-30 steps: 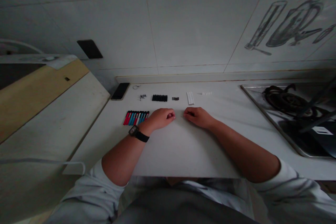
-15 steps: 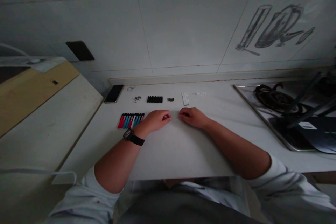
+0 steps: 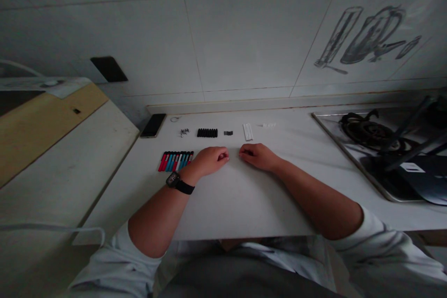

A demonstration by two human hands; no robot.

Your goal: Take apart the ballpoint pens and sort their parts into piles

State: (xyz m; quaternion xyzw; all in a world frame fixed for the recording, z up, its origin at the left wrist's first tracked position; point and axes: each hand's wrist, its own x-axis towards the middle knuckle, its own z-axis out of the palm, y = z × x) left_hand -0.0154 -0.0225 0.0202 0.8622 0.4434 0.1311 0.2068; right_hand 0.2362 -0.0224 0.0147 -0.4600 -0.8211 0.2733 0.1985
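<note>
My left hand (image 3: 212,158) rests on the white countertop (image 3: 237,205), its fingers curled closed with nothing showing in them. A short gap away, my right hand (image 3: 256,154) lies in the same loose fist, also with nothing visible inside. Beside my left wrist is a row of red, blue and white pen-like barrels (image 3: 172,161) with dark ends, partly hidden by that hand. Behind the hands lie small metal pieces (image 3: 184,132), a row of black cylinders (image 3: 207,133), small dark grey pieces (image 3: 228,133), thin white rods (image 3: 247,132) and small clear-white pieces (image 3: 268,125).
A phone (image 3: 153,125) and a thin ring-shaped item (image 3: 175,119) lie at the back left. To the right is a gas stove (image 3: 352,158) with a black object (image 3: 422,177) on it. A pale cabinet or box (image 3: 70,158) borders the left side; a tiled wall (image 3: 237,37) stands behind.
The whole view has shifted very slightly. Both hands stay in place on the countertop, and the laid-out pieces have not moved.
</note>
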